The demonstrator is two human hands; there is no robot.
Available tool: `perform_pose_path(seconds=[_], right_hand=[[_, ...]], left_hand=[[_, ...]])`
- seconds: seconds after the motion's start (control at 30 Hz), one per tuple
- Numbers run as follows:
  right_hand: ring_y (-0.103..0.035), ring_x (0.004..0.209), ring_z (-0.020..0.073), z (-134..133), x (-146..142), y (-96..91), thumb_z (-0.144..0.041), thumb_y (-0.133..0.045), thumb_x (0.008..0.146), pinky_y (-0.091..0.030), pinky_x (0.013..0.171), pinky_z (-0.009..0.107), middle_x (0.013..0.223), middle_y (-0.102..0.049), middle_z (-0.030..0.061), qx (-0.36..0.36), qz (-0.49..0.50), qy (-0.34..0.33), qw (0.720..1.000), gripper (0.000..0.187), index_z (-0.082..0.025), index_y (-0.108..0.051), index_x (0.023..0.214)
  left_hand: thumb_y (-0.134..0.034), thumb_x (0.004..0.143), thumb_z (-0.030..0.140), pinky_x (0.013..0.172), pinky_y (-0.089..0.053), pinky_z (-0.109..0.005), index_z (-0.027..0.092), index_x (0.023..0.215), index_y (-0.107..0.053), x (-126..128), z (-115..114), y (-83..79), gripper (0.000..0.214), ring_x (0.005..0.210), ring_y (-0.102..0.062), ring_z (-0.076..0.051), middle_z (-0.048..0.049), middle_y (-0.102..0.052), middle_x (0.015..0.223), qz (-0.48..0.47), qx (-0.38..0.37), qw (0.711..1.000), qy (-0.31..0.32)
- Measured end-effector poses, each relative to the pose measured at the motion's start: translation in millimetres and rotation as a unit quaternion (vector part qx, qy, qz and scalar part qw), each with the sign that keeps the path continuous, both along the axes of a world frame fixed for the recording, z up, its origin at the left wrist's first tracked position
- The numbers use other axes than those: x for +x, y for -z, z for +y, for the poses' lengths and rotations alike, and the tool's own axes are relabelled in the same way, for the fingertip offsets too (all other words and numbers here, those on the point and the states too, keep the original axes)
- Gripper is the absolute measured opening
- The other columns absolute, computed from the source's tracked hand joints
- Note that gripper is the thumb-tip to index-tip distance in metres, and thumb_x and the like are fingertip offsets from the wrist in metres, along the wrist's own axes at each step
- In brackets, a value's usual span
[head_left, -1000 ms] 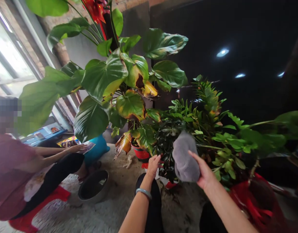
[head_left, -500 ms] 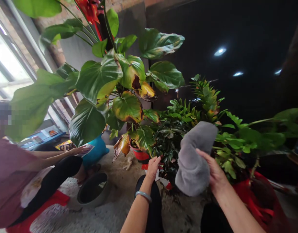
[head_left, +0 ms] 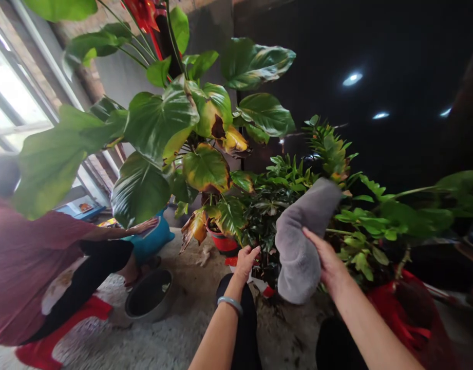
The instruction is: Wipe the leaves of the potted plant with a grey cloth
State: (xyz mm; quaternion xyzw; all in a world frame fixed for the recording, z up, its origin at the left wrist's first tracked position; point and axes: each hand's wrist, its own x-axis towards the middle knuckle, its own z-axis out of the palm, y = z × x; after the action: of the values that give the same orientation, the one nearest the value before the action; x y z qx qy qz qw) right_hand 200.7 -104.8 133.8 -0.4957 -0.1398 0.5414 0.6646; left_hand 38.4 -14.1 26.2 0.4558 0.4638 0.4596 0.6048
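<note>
My right hand [head_left: 330, 264] grips a folded grey plush cloth [head_left: 298, 257], which hangs in front of the low potted plants. Its upper end leans to the right. My left hand [head_left: 247, 261], with a pale bangle on the wrist, is closed in a pinch at the edge of a dark-leaved bushy plant [head_left: 265, 216]. Whatever lies between its fingertips is too small to make out. Just behind the left hand stands a red pot [head_left: 223, 244] with a large-leaved plant [head_left: 205, 167], some of whose leaves are yellow and brown.
At the left a person [head_left: 39, 257] sits on a red stool [head_left: 61, 329], one hand on a blue bag-like thing [head_left: 151, 239]. A grey basin [head_left: 149, 298] stands on the concrete floor. Red wrapping [head_left: 409, 324] surrounds a plant at the right. A dark glossy wall [head_left: 394, 67] stands behind.
My right hand and the cloth have shifted slightly left and up, with the cloth turned a little. My left hand keeps its pinch nearly in place. The seated person has leaned forward.
</note>
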Motion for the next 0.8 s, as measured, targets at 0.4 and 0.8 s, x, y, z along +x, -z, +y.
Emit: perform_pose_path(seconds=[0.4, 0.8], right_hand=[[-0.070, 0.086, 0.0306, -21.4, 11.8, -16.8, -0.032, -0.077, 0.052, -0.057, 0.077, 0.041, 0.078, -0.077, 0.0058, 0.053, -0.043, 0.078, 0.995, 0.033, -0.022, -0.069, 0.081], [-0.071, 0.067, 0.0322, -66.3, -33.0, 41.7, -0.040, -0.079, 0.049, -0.056, 0.061, 0.042, 0.065, -0.074, 0.0090, -0.132, 0.033, -0.114, 0.984, 0.033, -0.019, -0.068, 0.072]], left_hand=[[-0.074, 0.046, 0.056, 0.042, -0.037, -0.021, 0.018, 0.047, -0.051, -7.8, 5.3, 2.6, 0.044, 0.043, -0.047, -0.010, 0.0035, -0.049, 0.043, 0.030, 0.016, 0.999, 0.010], [-0.073, 0.049, 0.041, 0.044, -0.037, -0.021, 0.017, 0.050, -0.055, -16.9, 7.2, 5.9, 0.030, 0.048, -0.051, -0.012, 0.0029, -0.051, 0.045, 0.026, -0.020, 0.999, -0.011]])
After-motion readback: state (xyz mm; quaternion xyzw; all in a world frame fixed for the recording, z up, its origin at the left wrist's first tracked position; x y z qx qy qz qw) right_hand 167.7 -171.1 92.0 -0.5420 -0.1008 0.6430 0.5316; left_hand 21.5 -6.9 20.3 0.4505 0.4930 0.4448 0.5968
